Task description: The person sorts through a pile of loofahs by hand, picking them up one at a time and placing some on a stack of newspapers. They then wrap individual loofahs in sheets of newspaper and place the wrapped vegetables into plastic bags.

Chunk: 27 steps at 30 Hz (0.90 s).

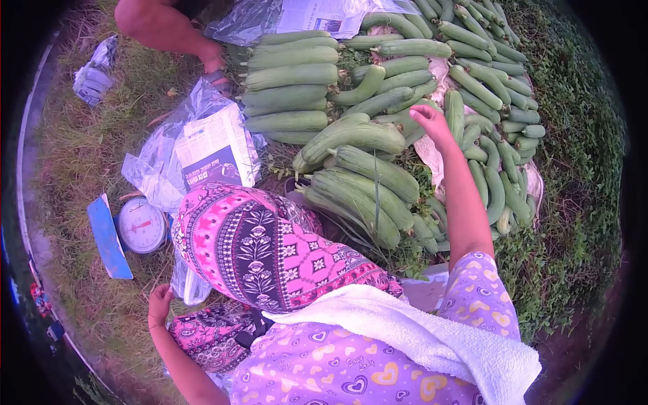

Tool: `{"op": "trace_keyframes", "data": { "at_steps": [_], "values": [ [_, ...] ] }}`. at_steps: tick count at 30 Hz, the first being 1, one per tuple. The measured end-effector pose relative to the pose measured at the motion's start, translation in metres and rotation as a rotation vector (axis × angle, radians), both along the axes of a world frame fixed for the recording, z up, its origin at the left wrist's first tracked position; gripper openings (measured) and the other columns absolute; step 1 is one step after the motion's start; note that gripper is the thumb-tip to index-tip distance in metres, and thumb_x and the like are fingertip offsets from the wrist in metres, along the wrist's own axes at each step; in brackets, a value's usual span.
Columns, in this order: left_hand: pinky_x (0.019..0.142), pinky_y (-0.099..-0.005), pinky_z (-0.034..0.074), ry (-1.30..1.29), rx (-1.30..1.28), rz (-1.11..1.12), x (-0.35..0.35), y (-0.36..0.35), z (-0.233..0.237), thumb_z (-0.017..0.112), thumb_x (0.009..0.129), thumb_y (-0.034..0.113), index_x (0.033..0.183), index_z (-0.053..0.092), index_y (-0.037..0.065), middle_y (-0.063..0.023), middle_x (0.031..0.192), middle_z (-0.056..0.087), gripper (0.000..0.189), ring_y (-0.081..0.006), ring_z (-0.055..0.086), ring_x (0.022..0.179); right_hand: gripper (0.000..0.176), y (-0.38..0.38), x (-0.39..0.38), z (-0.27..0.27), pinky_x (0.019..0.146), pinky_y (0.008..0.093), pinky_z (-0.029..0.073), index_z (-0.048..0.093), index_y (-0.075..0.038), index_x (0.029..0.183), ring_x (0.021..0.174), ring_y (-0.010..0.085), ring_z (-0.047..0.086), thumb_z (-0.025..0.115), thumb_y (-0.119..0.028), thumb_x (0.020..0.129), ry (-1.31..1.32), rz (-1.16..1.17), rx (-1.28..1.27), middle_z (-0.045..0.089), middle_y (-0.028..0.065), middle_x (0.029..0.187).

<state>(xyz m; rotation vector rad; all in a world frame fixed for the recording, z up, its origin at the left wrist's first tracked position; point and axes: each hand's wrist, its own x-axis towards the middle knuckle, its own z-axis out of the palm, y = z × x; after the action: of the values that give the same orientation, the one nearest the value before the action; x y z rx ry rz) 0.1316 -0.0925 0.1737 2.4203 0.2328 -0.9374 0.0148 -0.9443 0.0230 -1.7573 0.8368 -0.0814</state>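
My right hand (pixel 432 126) reaches over the pile of long green luffa gourds, its thumb and fingers apart and nothing visible between them. Just below and left of it lies a curved gourd (pixel 361 138) on top of others. Straight gourds (pixel 290 77) are stacked in a neat row at the upper middle. Closer to my knees rests another bundle of gourds (pixel 364 196). My left hand (pixel 160 305) hangs by my left knee with loosely bent fingers, seemingly holding nothing. Beside it is a clear plastic bag (pixel 192 287) with a whitish loop.
A dial scale (pixel 142 225) with a tilted blue tray (pixel 108 236) stands on the grass at left. Newspaper (pixel 216 145) lies over clear plastic, with more newspaper (pixel 320 17) at the top. Another person's leg (pixel 169 30) is at upper left. Leafy plants (pixel 574 135) border the right.
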Motion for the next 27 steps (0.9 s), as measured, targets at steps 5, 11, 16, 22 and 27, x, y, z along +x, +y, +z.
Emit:
{"op": "trace_keyframes", "data": {
  "at_steps": [5, 11, 16, 22, 27],
  "values": [
    [0.072, -0.0254, 0.047, 0.01, 0.026, 0.02, 0.002, 0.001, -0.004, 0.058, 0.09, 0.011, 0.111, 0.058, -0.005, -0.0039, 0.092, 0.064, 0.026, -0.0106, 0.057, 0.077, 0.072, -0.068, -0.001, -0.053, 0.085, 0.0417, 0.046, 0.048, -0.003, 0.128, 0.1, 0.0236, 0.059, 0.076, -0.041, 0.073, 0.177, -0.532, -0.08, 0.06, 0.0132, 0.115],
    [0.074, -0.0255, 0.048, 0.017, 0.031, 0.037, 0.006, -0.001, -0.004, 0.058, 0.089, 0.01, 0.112, 0.056, -0.006, -0.0054, 0.096, 0.064, 0.028, -0.0115, 0.059, 0.081, 0.091, -0.057, 0.018, -0.071, 0.08, 0.0507, 0.046, 0.031, -0.006, 0.139, 0.101, 0.0341, 0.057, 0.08, -0.038, 0.068, 0.384, -0.553, -0.037, 0.05, 0.0171, 0.127],
    [0.078, -0.0262, 0.049, 0.003, 0.025, 0.03, 0.006, -0.016, 0.002, 0.058, 0.089, 0.009, 0.112, 0.056, -0.006, -0.0072, 0.098, 0.065, 0.028, -0.0126, 0.061, 0.086, 0.094, -0.048, 0.021, -0.06, 0.075, 0.0467, 0.048, 0.033, -0.005, 0.137, 0.1, 0.0305, 0.058, 0.085, -0.029, 0.062, 0.21, -0.665, 0.003, 0.052, 0.0167, 0.123],
    [0.08, -0.0275, 0.049, 0.032, 0.014, 0.04, 0.003, -0.003, -0.005, 0.058, 0.089, 0.009, 0.114, 0.055, -0.006, -0.0082, 0.102, 0.064, 0.03, -0.0138, 0.061, 0.09, 0.082, -0.024, -0.004, -0.024, 0.083, 0.0303, 0.048, 0.043, 0.002, 0.127, 0.093, 0.0209, 0.06, 0.086, -0.023, 0.061, -0.166, -0.636, -0.154, 0.059, 0.014, 0.109],
    [0.077, -0.0273, 0.049, 0.033, 0.058, 0.007, 0.007, 0.003, -0.008, 0.059, 0.089, 0.011, 0.115, 0.055, -0.007, -0.0092, 0.102, 0.063, 0.032, -0.0144, 0.061, 0.084, 0.064, -0.03, -0.023, 0.01, 0.081, 0.0287, 0.047, 0.049, -0.002, 0.12, 0.089, 0.0159, 0.059, 0.083, -0.017, 0.068, -0.301, -0.571, -0.356, 0.06, 0.0083, 0.104]
  ]
}}
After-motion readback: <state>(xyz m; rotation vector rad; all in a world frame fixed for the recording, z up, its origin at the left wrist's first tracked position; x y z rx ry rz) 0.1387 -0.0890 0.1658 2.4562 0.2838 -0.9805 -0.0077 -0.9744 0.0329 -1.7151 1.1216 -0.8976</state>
